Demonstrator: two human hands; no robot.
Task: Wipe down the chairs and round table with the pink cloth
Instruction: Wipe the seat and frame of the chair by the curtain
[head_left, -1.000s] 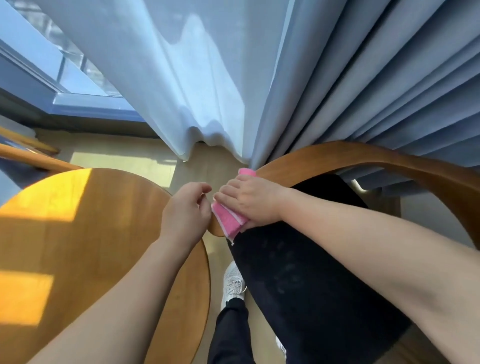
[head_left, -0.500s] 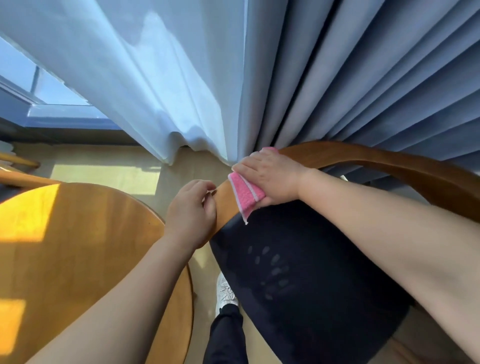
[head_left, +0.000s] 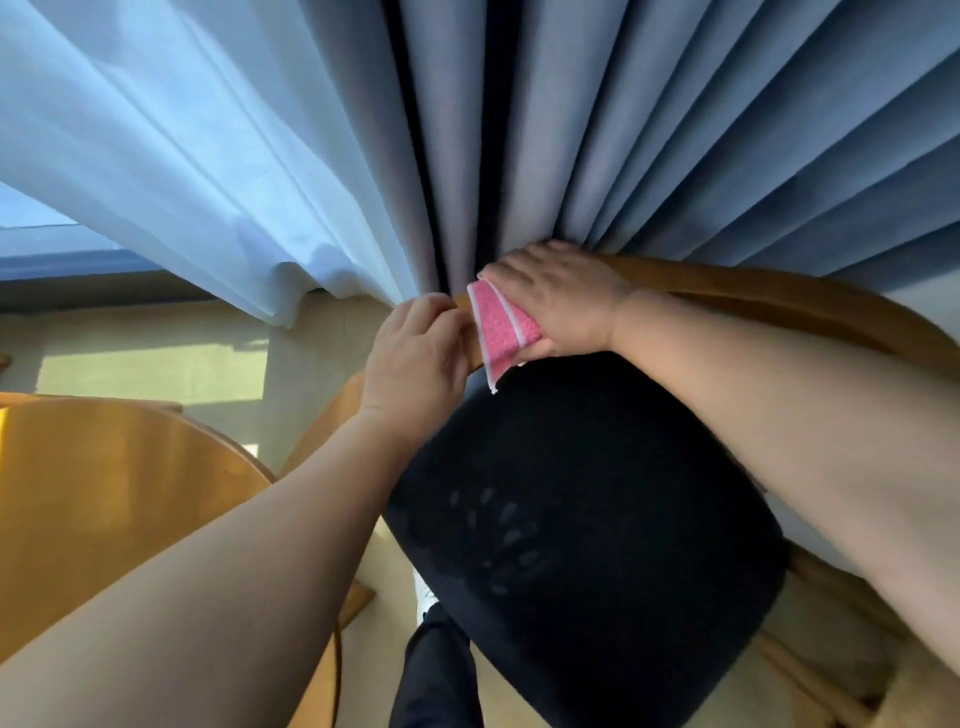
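Near left: round table (head_left: 104, 493), honey-coloured wood, partly sunlit, edge curving toward the centre. Left forearm crosses over its near side.

Far left: sheer white curtain (head_left: 182, 156) hangs down to the pale floor (head_left: 156, 374); a patch of sunlight lies on the floor below it.

Centre: left hand (head_left: 415, 358) is on the left end of the chair rail (head_left: 779, 306), fingers curled over the wood and gripping it. Just right of it, almost touching, is the pink cloth (head_left: 501, 332): folded, white-edged, draped over the rail with one corner hanging toward the seat.

Right hand (head_left: 561, 301) lies on top of the cloth, fingers straight and close together, pointing far-left, pressing the cloth down onto the rail. Thumb is hidden; cannot tell whether it clasps the cloth from beneath.

Near centre: chair seat (head_left: 597, 519), black and rounded, with faint pale smudges on its surface. A white shoe (head_left: 423, 592) and a dark trouser leg (head_left: 436, 675) show on the floor between table and seat.

Far right: heavy blue-grey curtain (head_left: 675, 130) in deep pleats, falling just behind the rail. The rail curves on toward the right edge, passing under the right forearm.
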